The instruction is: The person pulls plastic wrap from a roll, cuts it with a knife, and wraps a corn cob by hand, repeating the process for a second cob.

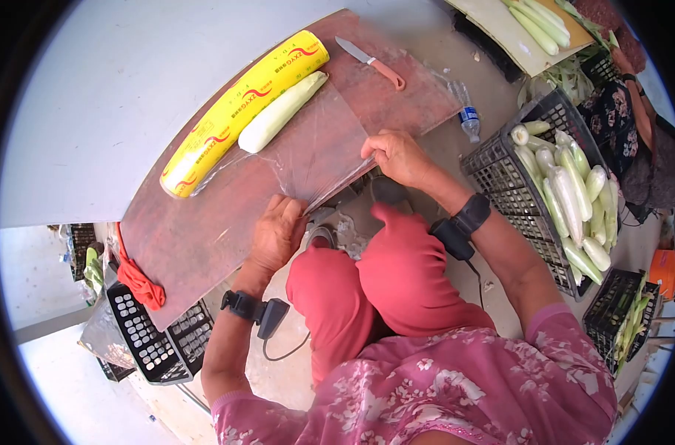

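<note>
head-worn camera (round-edged view) looks forward and down onto table point(196, 248)

A roll point(245, 111) lies along the table's point(189, 256) far edge, a vegetable point(282, 113) just before it, film point(311, 152) reaching the near edge. A knife point(372, 63) lies by the right edge, a cloth point(139, 283) at the left edge. Right of the table, a crate point(494, 179) holds other vegetables point(567, 196).

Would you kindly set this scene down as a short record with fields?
left hand: fingers closed on the near edge of the clear film
right hand: fingers closed on the same edge, farther right
yellow roll: lying on the table
pale squash: beside the roll
knife: past the roll's right end
black crate: right side, holding more squash
</note>
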Demonstrator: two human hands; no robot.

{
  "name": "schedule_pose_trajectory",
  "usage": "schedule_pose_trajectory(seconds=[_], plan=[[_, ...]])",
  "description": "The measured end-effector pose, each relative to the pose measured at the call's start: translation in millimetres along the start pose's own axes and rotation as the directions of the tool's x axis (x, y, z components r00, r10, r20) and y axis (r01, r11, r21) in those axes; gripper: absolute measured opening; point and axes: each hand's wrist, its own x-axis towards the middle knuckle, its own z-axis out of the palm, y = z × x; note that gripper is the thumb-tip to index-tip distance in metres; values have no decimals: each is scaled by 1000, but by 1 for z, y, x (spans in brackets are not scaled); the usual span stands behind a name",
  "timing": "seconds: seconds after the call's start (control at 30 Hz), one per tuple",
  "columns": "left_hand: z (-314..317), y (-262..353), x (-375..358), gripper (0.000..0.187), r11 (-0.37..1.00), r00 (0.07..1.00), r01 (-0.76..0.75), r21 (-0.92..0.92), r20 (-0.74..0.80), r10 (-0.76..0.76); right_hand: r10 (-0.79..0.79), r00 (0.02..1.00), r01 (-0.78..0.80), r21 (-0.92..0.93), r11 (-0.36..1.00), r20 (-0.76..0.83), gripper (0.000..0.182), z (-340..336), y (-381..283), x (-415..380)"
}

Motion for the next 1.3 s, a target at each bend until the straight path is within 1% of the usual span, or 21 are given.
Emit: schedule_pose_trajectory(seconds=[0.07, 0.17, 0.27, 0.37, 0.47, 0.57, 0.67, 0.73, 0.77, 0.83, 0.87, 0.93, 1.03, 1.17, 1.23, 1.3], plan=[[-2, 9, 3, 21, 999, 999, 52, -7, -15, -52, -10, 1000, 10, -21, 1000, 2, 14, 1, 1, 0], [0, 11, 11, 21, 986, 995, -82, 146, -42, 89, -29, 1000, 28, -41, 999, -8, 13, 1, 1, 1], [3, 11, 14, 18, 962, 991, -131, 240, 48, 123, -36, 999, 35, -54, 998, -19, 14, 1, 1, 0], [10, 7, 11, 17, 921, 972, -235, 311, 68, 225, -53, 998, 51, -59, 997, -37, 14, 2, 4, -2], [10, 8, 7, 20, 901, 966, -259, 349, 74, 249, -58, 997, 56, -57, 997, -50, 13, 4, 5, -2], [9, 10, 3, 21, 890, 964, -265, 372, 138, 229, -56, 997, 55, -12, 998, -59, 12, 4, 8, -3], [13, 10, -2, 23, 903, 969, -246, 352, 92, 228, -4, 997, 8, 54, 998, -79, 10, 3, 8, -3], [18, 13, -1, 23, 936, 987, -147, 320, -17, 161, 55, 992, -46, 84, 995, -113, 11, 4, 8, -3], [19, 14, -1, 23, 949, 990, -99, 299, -69, 125, 46, 990, -35, 80, 996, -132, 11, 5, 10, -3], [17, 13, 0, 23, 938, 984, -152, 312, -46, 175, 22, 985, -10, 71, 997, -168, 12, 7, 13, -1], [16, 13, 1, 23, 930, 979, -179, 320, -35, 200, 104, 987, -84, 157, 984, -123, 11, 7, 15, 0], [15, 11, -2, 21, 936, 980, -183, 300, -18, 197, 256, 966, -238, 315, 919, -17, 10, 3, 12, 1], [14, 10, -1, 18, 937, 980, -197, 289, 21, 199, 331, 944, -306, 344, 888, -13, 8, -1, 5, 0], [6, 9, 2, 16, 936, 972, -219, 275, 146, 184, 345, 938, -318, 305, 898, -38, 8, -1, -1, 1], [0, 5, 11, 15, 962, 954, -221, 160, 242, 178, 337, 940, -311, 267, 912, -55, 7, -1, 0, 2], [-5, 0, 22, 13, 977, 923, -202, 63, 346, 168, 255, 957, -223, 214, 951, -136, 5, 4, 7, 2]])
